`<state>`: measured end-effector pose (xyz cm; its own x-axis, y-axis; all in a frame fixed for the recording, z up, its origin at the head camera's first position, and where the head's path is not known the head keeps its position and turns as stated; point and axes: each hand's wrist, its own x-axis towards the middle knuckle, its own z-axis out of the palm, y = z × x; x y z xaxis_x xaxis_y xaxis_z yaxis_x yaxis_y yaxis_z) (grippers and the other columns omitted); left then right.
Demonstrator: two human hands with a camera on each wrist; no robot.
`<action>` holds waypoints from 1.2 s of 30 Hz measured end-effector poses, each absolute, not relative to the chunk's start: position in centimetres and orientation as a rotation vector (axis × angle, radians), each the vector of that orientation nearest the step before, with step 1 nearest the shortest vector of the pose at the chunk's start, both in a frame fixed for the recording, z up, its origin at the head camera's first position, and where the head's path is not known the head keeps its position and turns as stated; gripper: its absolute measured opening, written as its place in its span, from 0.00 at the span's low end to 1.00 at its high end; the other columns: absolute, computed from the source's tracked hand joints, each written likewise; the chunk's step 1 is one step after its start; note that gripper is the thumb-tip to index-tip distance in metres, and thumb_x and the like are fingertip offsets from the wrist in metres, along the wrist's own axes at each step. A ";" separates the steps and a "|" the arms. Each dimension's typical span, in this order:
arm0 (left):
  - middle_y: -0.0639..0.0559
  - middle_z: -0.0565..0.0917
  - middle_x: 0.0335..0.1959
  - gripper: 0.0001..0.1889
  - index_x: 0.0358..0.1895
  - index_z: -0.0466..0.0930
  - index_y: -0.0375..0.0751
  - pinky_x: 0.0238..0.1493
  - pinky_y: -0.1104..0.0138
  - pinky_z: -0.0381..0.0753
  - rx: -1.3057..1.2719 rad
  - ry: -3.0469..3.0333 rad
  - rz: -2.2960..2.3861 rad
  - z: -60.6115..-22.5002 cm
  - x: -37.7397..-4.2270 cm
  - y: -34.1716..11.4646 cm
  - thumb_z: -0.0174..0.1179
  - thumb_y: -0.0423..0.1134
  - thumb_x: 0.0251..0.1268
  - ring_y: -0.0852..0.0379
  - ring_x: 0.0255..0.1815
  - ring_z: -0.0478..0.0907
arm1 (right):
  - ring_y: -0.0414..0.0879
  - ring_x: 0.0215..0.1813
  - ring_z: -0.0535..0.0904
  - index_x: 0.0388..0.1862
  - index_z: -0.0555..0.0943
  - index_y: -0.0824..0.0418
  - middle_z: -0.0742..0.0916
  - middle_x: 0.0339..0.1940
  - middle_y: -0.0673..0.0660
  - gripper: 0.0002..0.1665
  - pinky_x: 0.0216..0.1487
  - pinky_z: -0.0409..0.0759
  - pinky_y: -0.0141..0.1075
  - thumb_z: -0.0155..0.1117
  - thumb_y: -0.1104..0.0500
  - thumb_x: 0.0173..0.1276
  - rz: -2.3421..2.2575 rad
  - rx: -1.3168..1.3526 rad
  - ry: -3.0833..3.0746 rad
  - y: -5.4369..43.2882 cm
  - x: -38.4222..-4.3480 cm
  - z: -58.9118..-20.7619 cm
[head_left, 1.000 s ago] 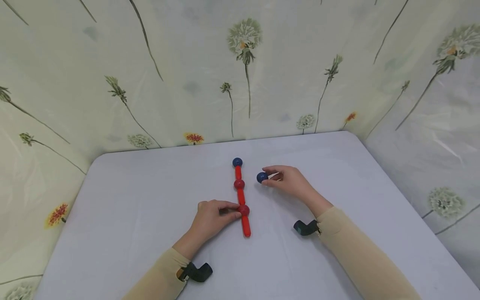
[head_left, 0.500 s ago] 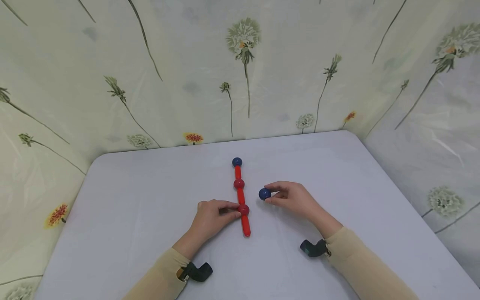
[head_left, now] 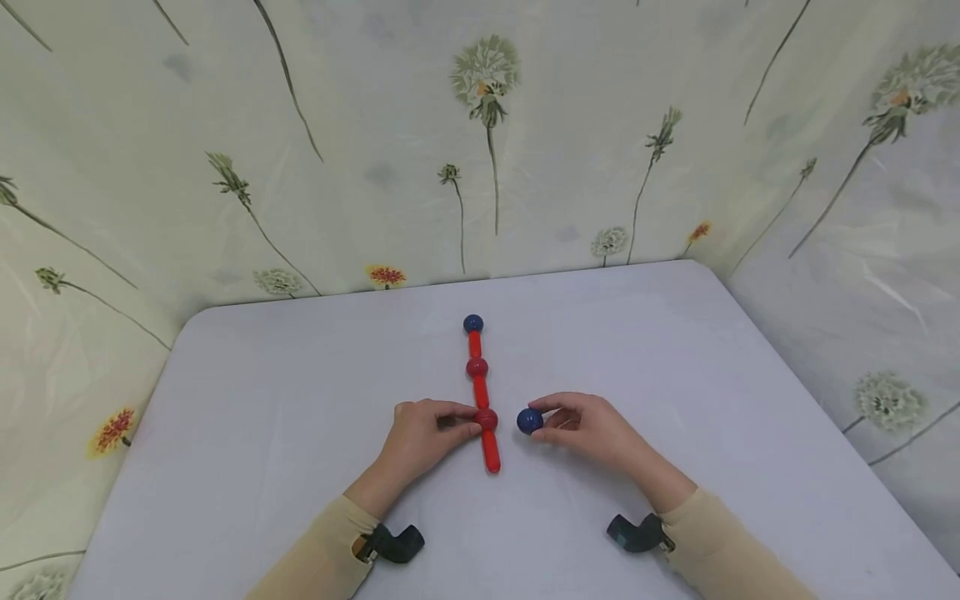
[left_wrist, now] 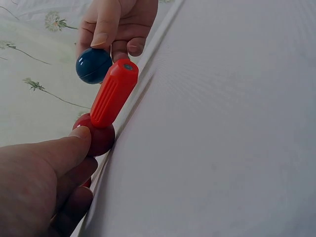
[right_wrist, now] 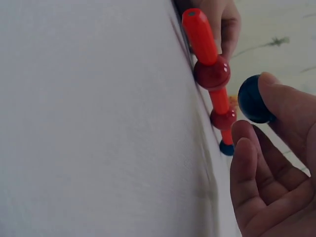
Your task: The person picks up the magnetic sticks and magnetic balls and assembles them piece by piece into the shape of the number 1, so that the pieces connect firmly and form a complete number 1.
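A straight chain of red rods and balls lies on the white table, running away from me in the head view. At its far end sits a blue ball (head_left: 473, 323), with a red ball (head_left: 477, 367) partway along. My left hand (head_left: 431, 437) pinches the nearer red ball (head_left: 486, 419) between thumb and fingers. A ridged red rod (left_wrist: 114, 94) sticks out from that ball toward me, its free end showing a small metallic disc. To the right of the chain, my right hand (head_left: 592, 429) pinches a loose blue ball (head_left: 529, 421), apart from the chain.
The white-covered table (head_left: 300, 375) stretches around the hands. Behind it hangs a pale curtain (head_left: 555, 167) printed with dandelions, which continues down both sides. Dark camera mounts (head_left: 397, 544) sit on both wrists, over beige sleeves (head_left: 742, 550).
My right hand has moved toward me with the blue ball, from beside the far part of the chain to level with the nearer red ball. The left hand has stayed in place.
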<state>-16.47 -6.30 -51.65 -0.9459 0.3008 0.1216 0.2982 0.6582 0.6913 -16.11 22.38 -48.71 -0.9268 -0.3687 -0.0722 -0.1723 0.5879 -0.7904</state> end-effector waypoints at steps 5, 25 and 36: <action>0.68 0.86 0.40 0.16 0.51 0.88 0.59 0.53 0.53 0.63 0.523 2.861 1.187 -51.7 -16.5 -6.3 0.69 0.53 0.60 0.63 0.46 0.81 | 0.40 0.40 0.82 0.54 0.83 0.43 0.86 0.41 0.41 0.26 0.42 0.82 0.35 0.76 0.41 0.57 -1.253 -0.449 2.598 22.0 -15.2 -49.1; 0.70 0.86 0.40 0.15 0.50 0.88 0.59 0.54 0.53 0.62 0.532 2.848 1.208 -51.5 -16.4 -6.5 0.69 0.53 0.61 0.65 0.46 0.80 | 0.41 0.36 0.82 0.52 0.83 0.41 0.85 0.38 0.41 0.24 0.40 0.82 0.36 0.76 0.41 0.56 -1.258 -0.474 2.538 21.4 -14.0 -49.4; 0.70 0.86 0.40 0.15 0.51 0.88 0.60 0.55 0.52 0.62 0.533 2.860 1.213 -51.8 -16.4 -6.5 0.69 0.53 0.60 0.65 0.45 0.81 | 0.41 0.34 0.82 0.52 0.83 0.42 0.85 0.34 0.40 0.24 0.36 0.81 0.36 0.76 0.41 0.57 -1.241 -0.521 2.496 20.7 -13.0 -49.4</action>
<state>-16.40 -6.46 -51.80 -0.9428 0.3027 0.1394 0.3107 0.6468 0.6965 -13.03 20.71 -49.40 -0.8876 -0.4478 -0.1076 -0.1843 0.5596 -0.8080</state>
